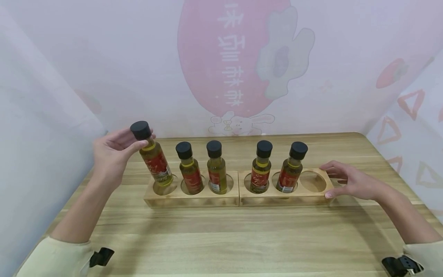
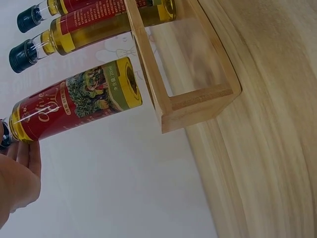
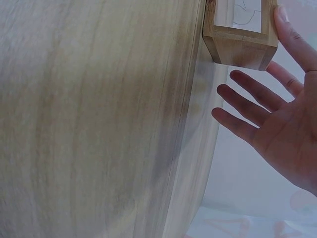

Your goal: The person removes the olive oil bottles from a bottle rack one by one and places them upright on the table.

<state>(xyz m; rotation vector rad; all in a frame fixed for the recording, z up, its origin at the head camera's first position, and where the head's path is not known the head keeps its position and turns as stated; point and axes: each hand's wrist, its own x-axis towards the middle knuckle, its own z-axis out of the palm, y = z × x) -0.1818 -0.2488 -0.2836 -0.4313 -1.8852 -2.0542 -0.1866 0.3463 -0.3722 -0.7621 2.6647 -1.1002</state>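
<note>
My left hand (image 1: 112, 154) grips an olive oil bottle (image 1: 155, 161) with a red label and black cap near its neck. The bottle tilts over the leftmost hole of the left wooden bottle rack (image 1: 194, 201); in the left wrist view its base (image 2: 131, 82) is above the rack's top board. Two more bottles (image 1: 192, 177) (image 1: 216, 173) stand in that rack. At the right end of the right wooden rack (image 1: 283, 201), my right hand (image 1: 356, 182) holds the corners between thumb and index finger, its other fingers spread out beside the end (image 3: 240, 49).
Two bottles (image 1: 260, 175) (image 1: 290, 173) stand in the right rack, whose rightmost hole (image 1: 313, 181) holds nothing. Both racks sit end to end on a wood-grain table (image 1: 221, 234). A printed white curtain (image 1: 138, 69) hangs behind and at both sides.
</note>
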